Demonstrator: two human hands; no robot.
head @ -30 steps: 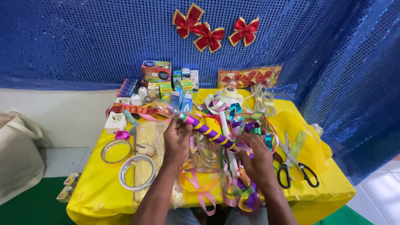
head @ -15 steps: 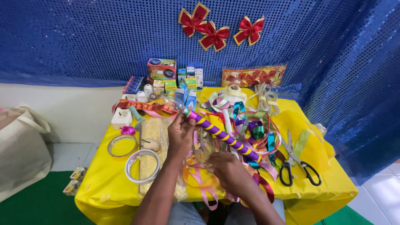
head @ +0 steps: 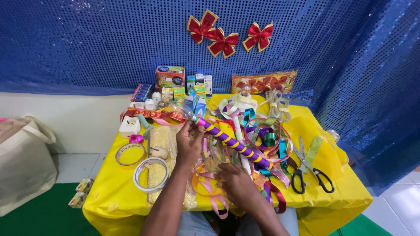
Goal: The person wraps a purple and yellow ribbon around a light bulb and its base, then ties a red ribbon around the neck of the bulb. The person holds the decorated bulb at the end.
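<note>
My left hand [head: 189, 143] grips the upper end of a purple stick wound with yellow ribbon [head: 234, 144], which slants down to the right over a heap of coloured ribbons [head: 258, 137]. My right hand [head: 236, 183] rests lower, palm down on the ribbon pile near the table's front edge, fingers spread among pink and orange ribbon loops [head: 210, 192]. Whether it pinches a ribbon is hidden. Everything lies on a table with a yellow cloth [head: 332, 192].
Black-handled scissors [head: 306, 172] lie at the right. Two tape rings [head: 151, 174] and a white box [head: 130, 126] sit at the left. Small boxes [head: 170, 78] line the back edge under a blue sequin curtain with red bows [head: 223, 41]. A beige bag [head: 24, 166] stands left.
My right hand has left the stick's lower end and dropped toward me onto the ribbons at the front. The left hand keeps its hold on the stick.
</note>
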